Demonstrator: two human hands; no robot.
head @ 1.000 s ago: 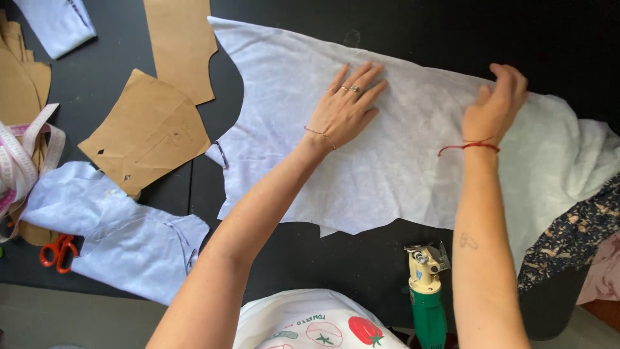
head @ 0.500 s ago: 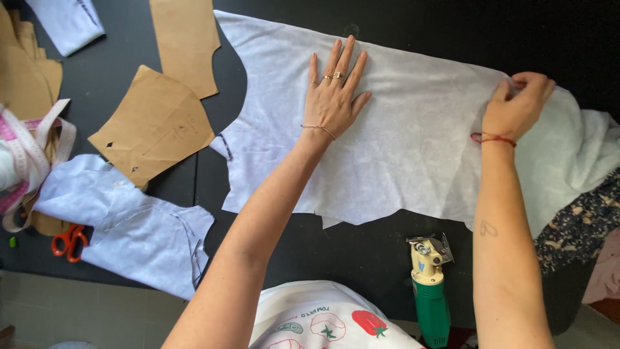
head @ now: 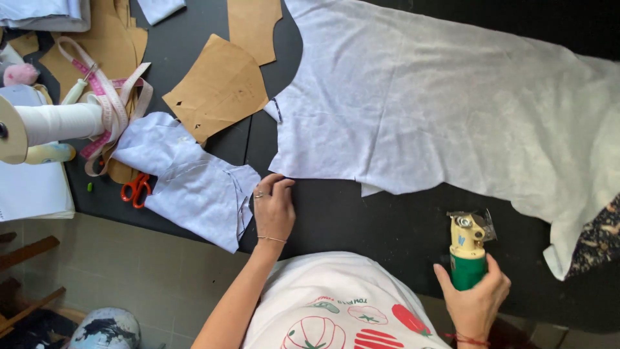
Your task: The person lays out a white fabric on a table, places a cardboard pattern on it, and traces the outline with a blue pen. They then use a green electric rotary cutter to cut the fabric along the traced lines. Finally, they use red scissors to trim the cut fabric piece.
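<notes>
Head view, looking down: big change here, both hands have come off the large white fabric sheet [head: 445,110], where a second ago they were smoothing it flat. It now lies spread and untouched across the far right of the black table [head: 342,220], so the flattening looks finished and cutting looks next. One sheet, then one smaller pale blue cut piece [head: 194,181] near the table's front edge on the left, with a second pale scrap at the far edge. Brown paper patterns [head: 219,87]: at least three, far left. The right hand [head: 475,304] has dropped to the near edge and wraps its fingers closed around the single green-handled electric cutter [head: 466,249], standing upright. The left hand [head: 274,210] rests by the blue piece, fingers together and curled, touching its edge. One white thread cone [head: 55,123], one measuring tape [head: 113,103], one pair of orange scissors [head: 134,189].
</notes>
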